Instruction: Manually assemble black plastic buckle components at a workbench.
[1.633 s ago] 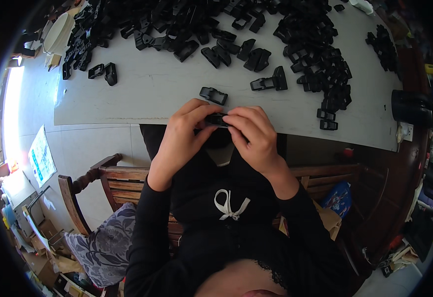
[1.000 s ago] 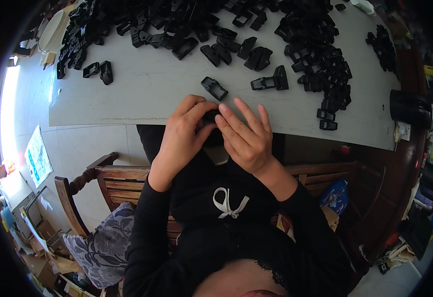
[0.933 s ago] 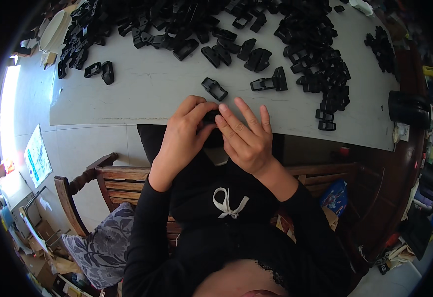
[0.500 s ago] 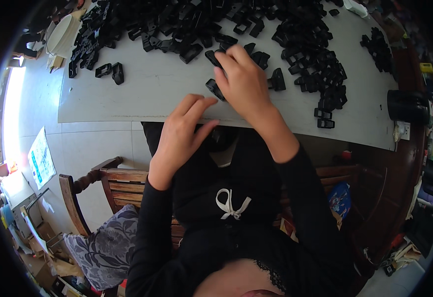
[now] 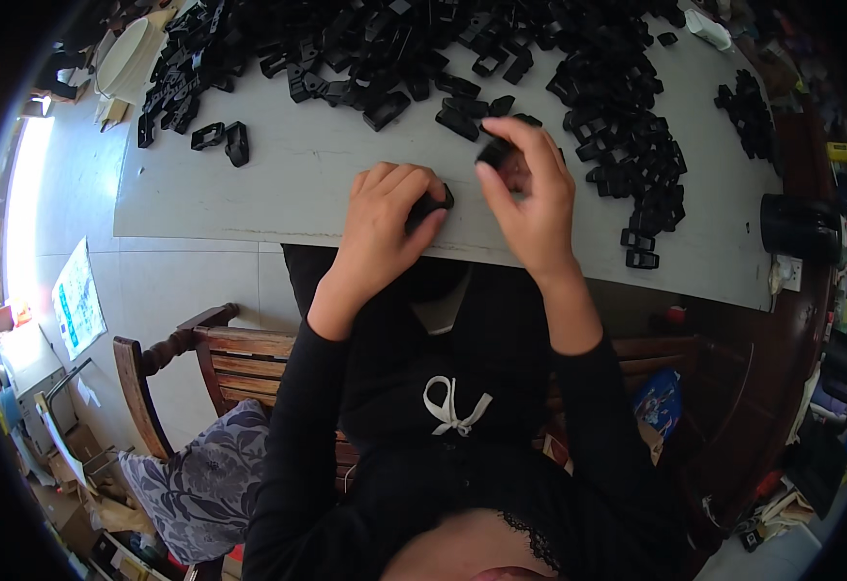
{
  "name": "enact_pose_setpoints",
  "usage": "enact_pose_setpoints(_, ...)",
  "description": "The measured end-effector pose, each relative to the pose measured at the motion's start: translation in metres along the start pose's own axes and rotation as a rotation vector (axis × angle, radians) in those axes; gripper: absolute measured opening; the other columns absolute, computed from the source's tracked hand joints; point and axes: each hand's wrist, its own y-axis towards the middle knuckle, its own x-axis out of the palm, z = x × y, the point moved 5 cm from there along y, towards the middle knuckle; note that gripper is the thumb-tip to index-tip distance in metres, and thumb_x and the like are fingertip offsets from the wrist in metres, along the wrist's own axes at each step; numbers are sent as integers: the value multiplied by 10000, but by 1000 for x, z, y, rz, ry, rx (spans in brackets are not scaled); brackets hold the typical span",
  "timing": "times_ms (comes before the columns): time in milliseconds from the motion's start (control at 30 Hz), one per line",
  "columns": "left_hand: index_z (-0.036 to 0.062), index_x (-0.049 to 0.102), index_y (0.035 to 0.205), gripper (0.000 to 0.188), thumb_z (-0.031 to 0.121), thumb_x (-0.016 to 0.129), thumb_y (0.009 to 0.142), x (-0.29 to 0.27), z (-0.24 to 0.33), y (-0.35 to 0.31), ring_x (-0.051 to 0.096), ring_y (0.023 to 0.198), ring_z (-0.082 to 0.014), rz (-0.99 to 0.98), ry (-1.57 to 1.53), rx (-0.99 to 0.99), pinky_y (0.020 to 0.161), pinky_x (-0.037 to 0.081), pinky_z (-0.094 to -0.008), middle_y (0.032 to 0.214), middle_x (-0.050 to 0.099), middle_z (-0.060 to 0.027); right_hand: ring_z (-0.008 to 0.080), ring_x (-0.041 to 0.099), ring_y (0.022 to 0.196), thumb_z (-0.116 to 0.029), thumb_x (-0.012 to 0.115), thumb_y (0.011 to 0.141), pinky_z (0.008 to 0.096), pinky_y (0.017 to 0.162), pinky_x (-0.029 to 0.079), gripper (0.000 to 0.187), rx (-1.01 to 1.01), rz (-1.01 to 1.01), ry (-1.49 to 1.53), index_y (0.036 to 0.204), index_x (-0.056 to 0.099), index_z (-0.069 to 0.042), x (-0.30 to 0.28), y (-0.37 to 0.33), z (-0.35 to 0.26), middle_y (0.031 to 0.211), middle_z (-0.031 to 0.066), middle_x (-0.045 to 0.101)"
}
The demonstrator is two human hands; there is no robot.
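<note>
Near the table's front edge, my left hand (image 5: 385, 213) is closed around a black plastic part (image 5: 430, 208), which its fingers partly hide. To its right, my right hand (image 5: 537, 194) pinches another black plastic part (image 5: 494, 152) between thumb and fingertips, just above the grey table (image 5: 278, 189). Just beyond that hand lie a few loose black parts (image 5: 457, 121). A large heap of similar black pieces (image 5: 346, 48) spreads over the far side of the table.
A strand of black parts (image 5: 651, 179) runs down the table's right side, and a small cluster (image 5: 748, 116) lies farther right. Two loose pieces (image 5: 222, 140) sit at the left. A black cylindrical object (image 5: 799, 218) stands by the right edge. Behind me is a wooden bench (image 5: 244, 353) with a patterned cushion (image 5: 210, 484).
My left hand has moved right and closed on the black part that lay near the table's edge. My right hand has shifted right and nearer, lifting a black part.
</note>
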Motion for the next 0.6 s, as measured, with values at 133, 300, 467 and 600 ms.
enact_pose_setpoints(133,86,585,984,156,72,657,846,-2,2,4,561,805,-265,108,-69,-32,765,404,-344,882,622,-55,102,608,839,75,707,809,220,645,523,230,25,40,8,1015,638,2,-6,-38,10,1015,66,604)
enact_pose_setpoints(300,21,606,955,64,63,619,907,5,-4,7,577,676,-288,73,-288,-240,650,456,-357,846,615,-108,101,602,759,54,745,787,201,582,504,212,19,84,-140,969,647,8,-3,-53,18,1008,70,603)
enact_pose_setpoints(467,6,638,1020,195,-2,686,832,2,4,5,629,842,-226,-7,-298,-180,705,498,-296,952,624,-104,98,603,731,51,750,774,201,555,489,268,225,19,-5,1027,676,7,-9,-51,16,1007,66,602)
enact_pose_setpoints(600,9,645,1058,349,-58,736,728,2,5,1,631,849,-226,-96,-304,-190,730,514,-299,1038,604,-99,110,620,745,62,739,772,215,565,496,319,176,-85,-79,1078,678,-2,-15,-55,18,1004,64,622)
